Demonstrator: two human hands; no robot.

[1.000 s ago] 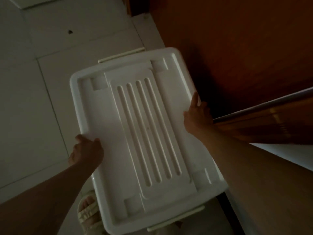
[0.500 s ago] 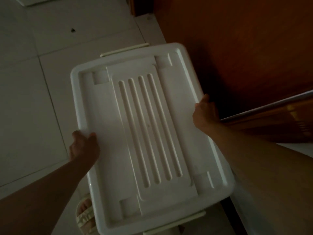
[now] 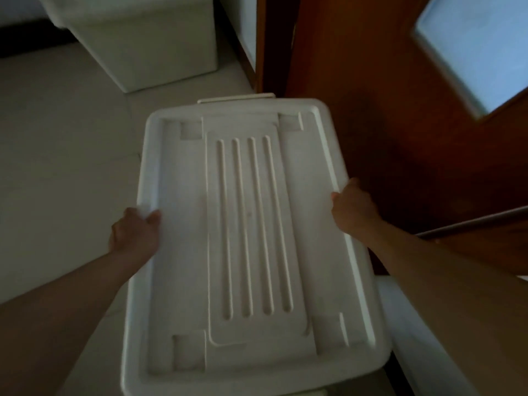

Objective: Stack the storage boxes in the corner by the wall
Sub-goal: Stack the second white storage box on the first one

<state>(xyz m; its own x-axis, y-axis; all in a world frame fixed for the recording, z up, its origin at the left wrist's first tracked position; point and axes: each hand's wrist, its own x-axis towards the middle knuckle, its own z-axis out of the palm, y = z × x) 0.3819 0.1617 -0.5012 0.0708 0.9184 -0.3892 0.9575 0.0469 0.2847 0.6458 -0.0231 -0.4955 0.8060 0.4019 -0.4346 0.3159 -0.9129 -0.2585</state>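
Dim tiled floor (image 3: 57,167), wooden door (image 3: 385,110); my left hand (image 3: 134,232) and right hand (image 3: 353,210) grip one lidded box (image 3: 245,238) by its sides; another box (image 3: 160,41) waits beyond them; stacking not yet done.

Probably a home: tiled floor (image 3: 57,167), wooden door (image 3: 371,81), dim light.

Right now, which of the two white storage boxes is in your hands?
The lidded box with four ribs on its lid: left hand and right hand grip its long edges. The other box stands on the floor ahead, untouched.
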